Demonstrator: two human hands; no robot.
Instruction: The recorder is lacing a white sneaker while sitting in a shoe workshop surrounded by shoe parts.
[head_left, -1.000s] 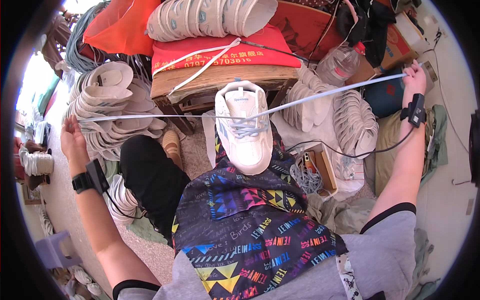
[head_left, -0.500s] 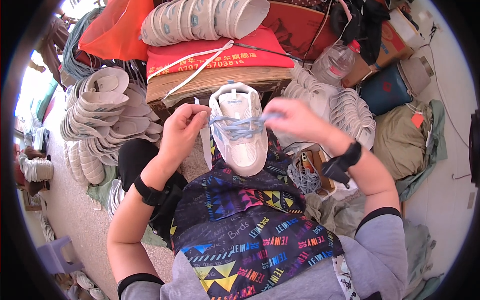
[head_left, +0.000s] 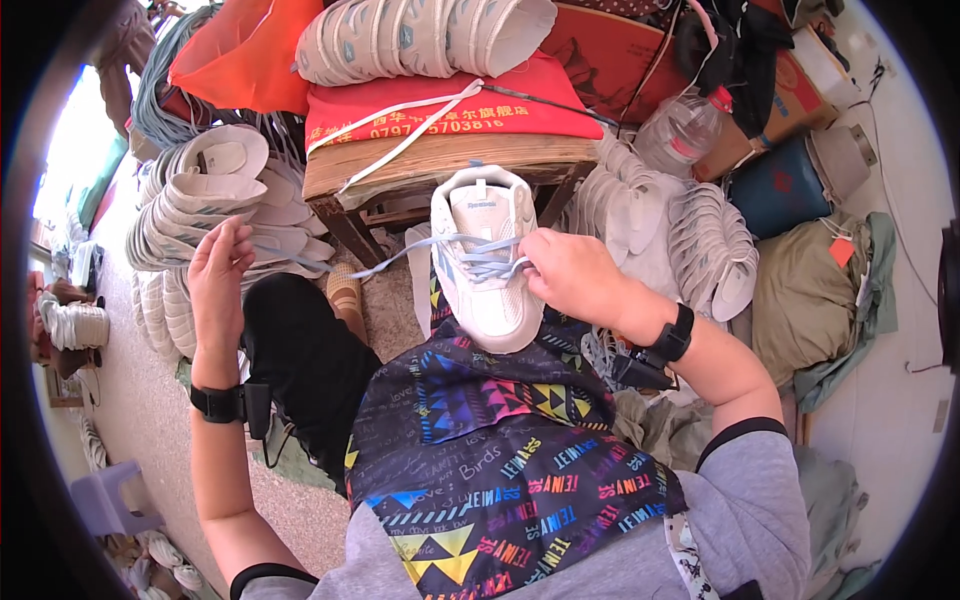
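Note:
A white sneaker (head_left: pixel 495 320) rests toe toward me on the patterned apron (head_left: pixel 470 470) over my lap. Blue-grey shoelace (head_left: pixel 480 262) crosses its front in several rows. One length of that lace runs out leftward, and its far end reaches my left hand (head_left: pixel 221 262), raised well out to the side with fingers pinched. Against the sneaker's right side, my right hand (head_left: pixel 575 275) has its fingers closed at the lace beside the eyelets. The exact grip is partly hidden by the fingers.
A wooden stool (head_left: pixel 450 165) with a red cloth and a row of shoe uppers (head_left: pixel 400 40) stands ahead. More uppers are stacked at left (head_left: pixel 200 215) and right (head_left: pixel 710 240). A plastic bottle (head_left: pixel 680 130) and a blue container (head_left: pixel 775 185) stand at the far right.
My left hand has moved from beside the sneaker far out to the left, drawing the lace out. My right hand has come closer to the sneaker's right side.

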